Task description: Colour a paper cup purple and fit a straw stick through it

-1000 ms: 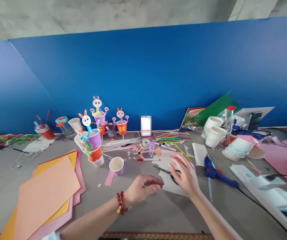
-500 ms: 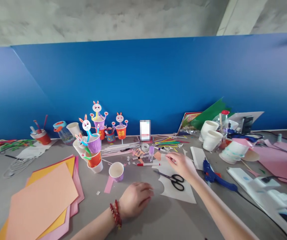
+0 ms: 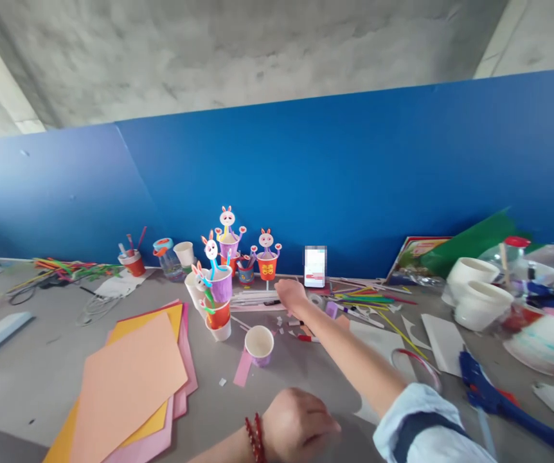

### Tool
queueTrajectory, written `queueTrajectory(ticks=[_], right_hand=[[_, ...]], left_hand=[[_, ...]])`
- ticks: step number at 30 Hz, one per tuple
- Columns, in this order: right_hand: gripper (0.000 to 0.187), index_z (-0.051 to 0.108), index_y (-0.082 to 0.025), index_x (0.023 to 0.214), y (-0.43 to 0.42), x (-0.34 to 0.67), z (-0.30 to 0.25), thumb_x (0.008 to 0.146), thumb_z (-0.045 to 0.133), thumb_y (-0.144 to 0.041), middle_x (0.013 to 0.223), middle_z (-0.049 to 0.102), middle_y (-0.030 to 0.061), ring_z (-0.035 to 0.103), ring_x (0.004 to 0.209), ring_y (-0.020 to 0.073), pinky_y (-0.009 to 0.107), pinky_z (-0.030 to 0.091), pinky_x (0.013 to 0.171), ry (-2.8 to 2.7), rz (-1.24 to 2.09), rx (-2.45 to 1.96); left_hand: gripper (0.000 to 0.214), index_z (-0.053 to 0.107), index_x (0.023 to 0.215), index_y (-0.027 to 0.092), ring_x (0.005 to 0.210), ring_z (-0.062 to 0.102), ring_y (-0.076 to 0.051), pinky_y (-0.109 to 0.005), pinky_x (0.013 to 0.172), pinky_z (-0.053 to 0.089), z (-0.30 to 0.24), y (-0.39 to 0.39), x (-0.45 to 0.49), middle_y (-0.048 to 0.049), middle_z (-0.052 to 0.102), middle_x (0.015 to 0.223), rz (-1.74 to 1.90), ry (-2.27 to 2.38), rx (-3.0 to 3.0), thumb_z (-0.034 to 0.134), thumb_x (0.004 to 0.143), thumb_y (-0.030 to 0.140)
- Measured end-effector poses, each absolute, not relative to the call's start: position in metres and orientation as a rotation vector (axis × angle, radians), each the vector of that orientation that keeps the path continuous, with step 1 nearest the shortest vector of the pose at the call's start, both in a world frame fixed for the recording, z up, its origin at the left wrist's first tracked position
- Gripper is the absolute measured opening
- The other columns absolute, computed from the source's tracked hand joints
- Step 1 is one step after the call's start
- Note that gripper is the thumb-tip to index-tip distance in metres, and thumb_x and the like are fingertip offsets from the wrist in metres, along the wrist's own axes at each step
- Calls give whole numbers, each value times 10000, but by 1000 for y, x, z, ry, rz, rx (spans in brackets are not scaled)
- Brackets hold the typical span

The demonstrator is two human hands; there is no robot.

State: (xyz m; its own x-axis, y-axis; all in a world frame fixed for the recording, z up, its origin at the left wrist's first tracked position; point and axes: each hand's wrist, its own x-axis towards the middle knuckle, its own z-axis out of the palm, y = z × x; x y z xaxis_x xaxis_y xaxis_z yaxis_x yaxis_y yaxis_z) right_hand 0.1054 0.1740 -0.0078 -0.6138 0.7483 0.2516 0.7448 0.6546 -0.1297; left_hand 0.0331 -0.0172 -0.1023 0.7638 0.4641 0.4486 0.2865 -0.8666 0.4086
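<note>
My left hand, with a red bead bracelet at its wrist, rests curled at the table's front; nothing shows in it. Farther off, my right hand reaches to the back among white paper strips. Its fingers are curled down, and whatever lies under them is hidden. Just left of it stands a red cup with a rabbit head and arms. More rabbit cups, including a purple one, are stacked to the left. A purple paper cup sits open-topped between my hands, by a pink strip.
Coloured paper sheets are piled at left. A phone with a lit screen stands at the back. On the right lie white paper, a curved pinkish loop and a blue glue gun, near white cups.
My right hand has moved from the white paper to the back left, beside the red rabbit cup. The scissors are out of sight behind my forearm. The view has swung left.
</note>
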Motion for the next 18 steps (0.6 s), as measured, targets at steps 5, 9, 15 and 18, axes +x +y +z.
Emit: queueTrajectory(ticks=[5, 9, 15, 18], right_hand=[[343, 582, -148, 1242, 201, 95, -22, 951, 620, -326, 1240, 615, 106, 644, 1047, 233, 430, 563, 877, -2722, 45, -1598], [340, 582, -146, 1243, 209, 97, -32, 955, 616, -323, 1241, 614, 106, 643, 1048, 233, 432, 561, 879, -2779, 15, -1733], [331, 584, -152, 1241, 212, 99, -39, 958, 611, -322, 1247, 612, 105, 641, 1053, 231, 431, 559, 884, -2839, -66, -1671], [330, 585, -155, 1241, 213, 100, -39, 958, 610, -322, 1248, 612, 104, 641, 1054, 231, 432, 559, 885, -2839, -77, -1641]], left_hand=[[235, 680, 949, 184, 633, 677, -162, -264, 566, 479, -124, -4, 39, -60, 731, 716, 838, 525, 2762, 453, 905, 229], [237, 690, 965, 201, 677, 690, -134, -225, 602, 488, -128, -5, 42, -18, 756, 764, 865, 453, 2756, 469, 879, 196], [279, 708, 946, 161, 679, 687, -150, -252, 599, 473, -110, -9, 37, -41, 749, 749, 927, 456, 2725, 440, 909, 230], [306, 716, 942, 141, 682, 685, -156, -260, 619, 471, -103, -10, 36, -59, 749, 760, 931, 488, 2688, 424, 928, 230]])
